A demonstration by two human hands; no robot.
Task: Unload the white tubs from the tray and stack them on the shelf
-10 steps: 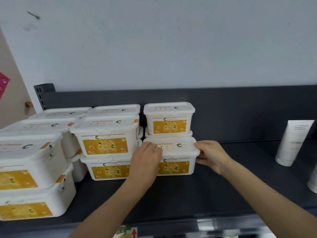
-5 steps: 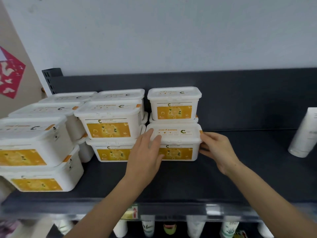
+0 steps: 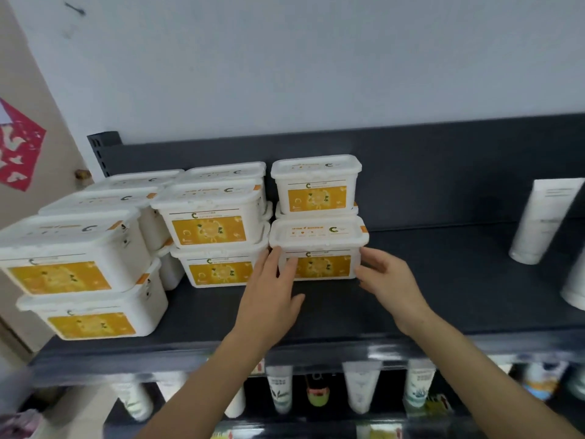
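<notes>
A dark shelf (image 3: 443, 296) was lined with stacked white tubs (image 3: 209, 223). The rightmost front tub (image 3: 319, 245) was touched at its left corner by the straight, joined fingers of the left hand (image 3: 272, 296). It was flanked on its other side by the loosely spread fingers of the right hand (image 3: 386, 283).

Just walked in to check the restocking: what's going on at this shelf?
A person is stocking a dark shelf. Both hands are at one white tub standing on the shelf board, in front of a two-high stack. The left hand lies with straight fingers against its front left corner; the right hand is at its right side, fingers relaxed. Nothing sits on this tub yet. More tubs stand two high to its left.
</notes>
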